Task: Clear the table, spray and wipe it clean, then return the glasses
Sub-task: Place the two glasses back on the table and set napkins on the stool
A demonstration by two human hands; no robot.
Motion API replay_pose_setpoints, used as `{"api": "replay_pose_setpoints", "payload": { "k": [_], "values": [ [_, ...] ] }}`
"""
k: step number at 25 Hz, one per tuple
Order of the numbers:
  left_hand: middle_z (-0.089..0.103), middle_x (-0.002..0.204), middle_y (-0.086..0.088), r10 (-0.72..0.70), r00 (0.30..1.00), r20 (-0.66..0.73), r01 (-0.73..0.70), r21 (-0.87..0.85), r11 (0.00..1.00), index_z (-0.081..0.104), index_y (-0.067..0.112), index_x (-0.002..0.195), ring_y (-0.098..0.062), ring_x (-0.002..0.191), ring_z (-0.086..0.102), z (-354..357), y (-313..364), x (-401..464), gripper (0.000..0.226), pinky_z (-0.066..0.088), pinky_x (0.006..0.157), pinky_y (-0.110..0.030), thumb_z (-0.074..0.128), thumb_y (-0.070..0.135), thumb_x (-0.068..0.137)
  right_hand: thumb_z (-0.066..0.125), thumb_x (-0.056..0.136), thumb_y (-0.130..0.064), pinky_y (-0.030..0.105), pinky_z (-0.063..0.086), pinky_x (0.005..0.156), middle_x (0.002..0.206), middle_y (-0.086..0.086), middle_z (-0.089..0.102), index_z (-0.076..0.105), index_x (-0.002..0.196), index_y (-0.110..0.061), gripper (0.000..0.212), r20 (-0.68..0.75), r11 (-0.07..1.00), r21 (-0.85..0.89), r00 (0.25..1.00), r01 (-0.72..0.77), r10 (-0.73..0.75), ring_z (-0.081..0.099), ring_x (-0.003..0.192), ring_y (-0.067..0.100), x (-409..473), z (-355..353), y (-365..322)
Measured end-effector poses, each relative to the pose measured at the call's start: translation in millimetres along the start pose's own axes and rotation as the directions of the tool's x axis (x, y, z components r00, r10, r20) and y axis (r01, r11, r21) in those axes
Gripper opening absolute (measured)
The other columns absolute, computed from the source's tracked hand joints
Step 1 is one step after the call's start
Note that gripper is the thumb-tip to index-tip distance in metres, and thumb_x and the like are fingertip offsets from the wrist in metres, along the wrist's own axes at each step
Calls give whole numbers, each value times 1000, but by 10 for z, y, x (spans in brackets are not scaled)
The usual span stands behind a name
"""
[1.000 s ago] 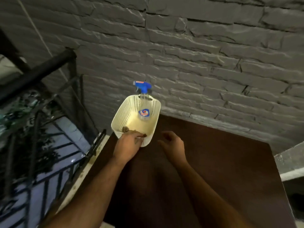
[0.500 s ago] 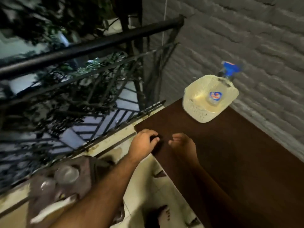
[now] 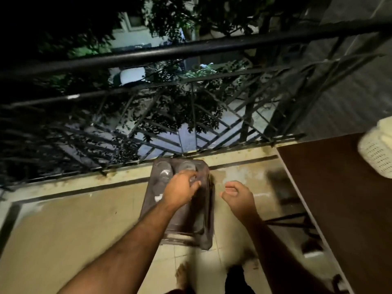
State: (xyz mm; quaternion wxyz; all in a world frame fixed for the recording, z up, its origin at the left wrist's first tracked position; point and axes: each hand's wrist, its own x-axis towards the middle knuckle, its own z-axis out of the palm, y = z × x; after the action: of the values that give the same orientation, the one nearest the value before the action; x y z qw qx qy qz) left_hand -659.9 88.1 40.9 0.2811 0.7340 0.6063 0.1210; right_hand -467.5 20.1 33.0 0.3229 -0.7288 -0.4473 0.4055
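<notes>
Two clear glasses [image 3: 165, 171] stand at the far end of a dark low stool [image 3: 186, 219] by the balcony railing. My left hand [image 3: 182, 188] reaches down over the stool, and its fingers curl round a third glass [image 3: 192, 179], which is blurred and mostly hidden by the hand. My right hand [image 3: 237, 196] hovers just right of the stool with loosely curled fingers and holds nothing. The brown table [image 3: 339, 198] lies at the right. A cream plastic basket [image 3: 375, 154] sits on its far corner, cut off by the frame edge.
A black metal railing [image 3: 191, 49] runs across the view just behind the stool, with trees and a street below. A small white patch [image 3: 158, 197] shows on the stool beside my left wrist. My bare foot [image 3: 182, 274] stands on the tiled floor.
My view swung left and down from the table to the stool. My left hand left the table's corner and dropped onto a glass on the stool. My right hand came off the table.
</notes>
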Motion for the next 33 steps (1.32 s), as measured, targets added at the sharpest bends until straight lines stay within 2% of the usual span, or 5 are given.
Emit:
{"api": "replay_pose_setpoints", "payload": {
  "k": [4,10,19,25,33],
  "values": [
    [61,125,-3,-120,992,-27,120,-5,993,57,20,128,-22,115,57,-230,-647,-80,46,44,94,-30,65,38,86,72,82,-17,5,39,66,91,-5,65,66,104,-18,23,120,973,-214,991,82,-57,59,82,11,142,513,-89],
    [53,134,-5,-245,969,-26,246,47,968,44,22,138,-25,122,50,-49,-1461,359,63,40,100,-33,71,34,82,85,70,-18,34,60,63,83,12,72,71,89,-9,25,280,875,-365,934,319,-224,72,75,29,813,1186,-109],
    [3,162,-3,-288,957,37,283,100,954,5,17,154,-28,145,15,772,-2268,1396,126,21,118,-40,85,48,61,67,61,-64,54,40,106,139,14,50,45,139,-16,95,192,767,-528,931,364,-309,45,130,36,1998,2099,627],
    [27,152,-6,-240,965,-107,252,120,960,22,16,151,-32,130,40,1000,-2422,1551,104,33,110,-34,81,40,68,85,55,-44,28,36,99,117,12,67,58,131,-6,89,108,728,-595,931,342,-349,62,109,33,2293,2392,907],
    [36,145,-8,-132,988,-79,141,133,981,26,14,148,-31,127,43,410,-1662,1083,98,39,107,-40,78,36,68,87,61,-29,37,52,87,130,15,57,47,141,-8,92,31,842,-480,963,248,-266,61,109,34,1542,1612,382]
  ]
}}
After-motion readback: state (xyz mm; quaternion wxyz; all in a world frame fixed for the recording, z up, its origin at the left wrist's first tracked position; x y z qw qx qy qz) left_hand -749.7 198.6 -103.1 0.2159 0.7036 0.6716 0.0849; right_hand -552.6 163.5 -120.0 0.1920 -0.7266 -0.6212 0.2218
